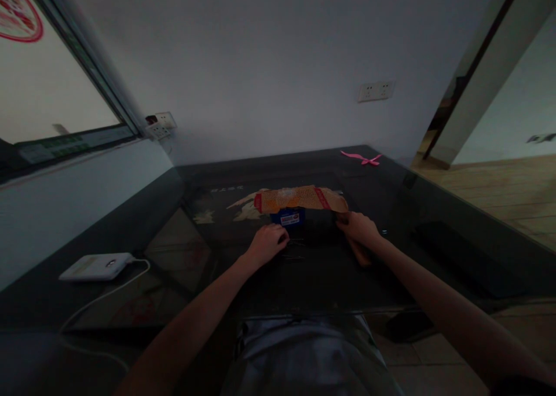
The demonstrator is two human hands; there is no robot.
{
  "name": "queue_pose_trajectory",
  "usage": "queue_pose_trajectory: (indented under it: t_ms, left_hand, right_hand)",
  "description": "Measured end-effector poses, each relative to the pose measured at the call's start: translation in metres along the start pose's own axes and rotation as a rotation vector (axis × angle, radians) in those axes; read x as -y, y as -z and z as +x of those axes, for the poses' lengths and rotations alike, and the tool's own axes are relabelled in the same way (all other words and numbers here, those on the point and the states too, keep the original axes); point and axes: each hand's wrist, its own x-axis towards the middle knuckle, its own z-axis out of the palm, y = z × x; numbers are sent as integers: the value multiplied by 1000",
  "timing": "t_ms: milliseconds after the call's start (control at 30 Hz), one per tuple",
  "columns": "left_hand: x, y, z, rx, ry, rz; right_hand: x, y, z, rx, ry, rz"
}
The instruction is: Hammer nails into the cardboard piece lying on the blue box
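My left hand (268, 243) is closed, with its fingertips together low over the dark tabletop. What they hold, if anything, is too small to make out. Beside those fingertips lie several thin, nail-like metal pieces (294, 257). Just beyond them is a small blue box (290, 217) with a white and red label. A long orange and red piece of printed packaging (299, 198) lies over the back of this box. My right hand (358, 228) is closed around a wooden-handled tool (359, 253). Its handle points toward me; its far end is dark and mostly covered by my fingers.
A white device (98, 267) with a cable sits on the left of the glossy black table (243, 294). A pink ribbon-like strip (364, 158) lies at the far right corner. Nearer on the right is a flat black object (467, 257). A wall (260, 95) borders the back.
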Motion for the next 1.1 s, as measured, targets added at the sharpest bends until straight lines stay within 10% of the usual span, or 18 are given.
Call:
queue_pose_trajectory:
  t_ms: [400,700,1100]
  left_hand:
    - [2,-5,4,-46,24,8]
    - [9,30,-7,-32,-66,41]
    - [15,22,-10,132,306,107]
  right_hand:
    - [0,0,0,9,-6,-9]
    - [-1,-1,0,-7,19,2]
    - [-2,-1,2,2,8,-4]
